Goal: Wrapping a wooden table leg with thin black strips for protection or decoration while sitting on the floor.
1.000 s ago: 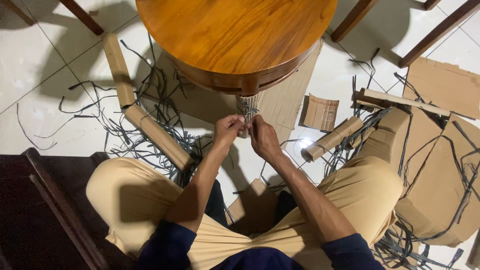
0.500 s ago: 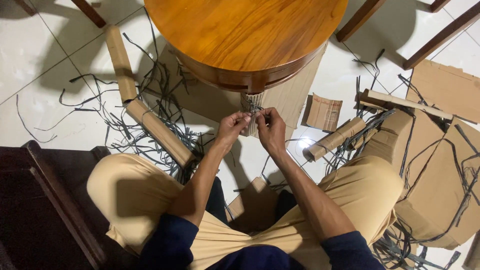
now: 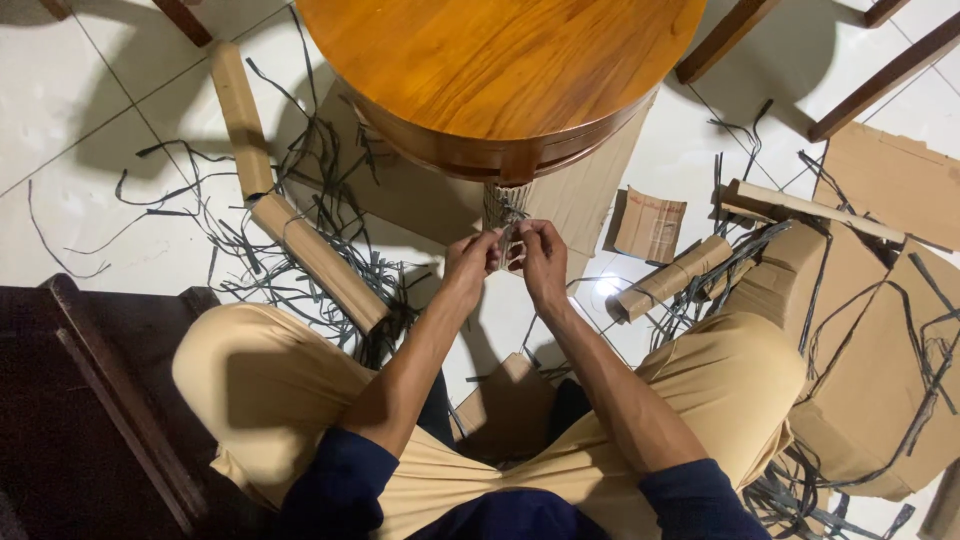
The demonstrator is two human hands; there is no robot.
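- My left hand and right hand meet at the cardboard-wrapped table leg, fingertips pinched on a dark strap binding it.
- The leg's long axis runs upright — straight ahead of both hands, under the round wooden table.
- Both hands are equally near; the strap lies between them, at the wrap's lower end.
- Loose straps and a cardboard tube lie to my left.

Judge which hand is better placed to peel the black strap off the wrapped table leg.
Right, probably. The right hand pinches the black strap at the cardboard-wrapped table leg; the left hand sits lower, steadying the wrapping.
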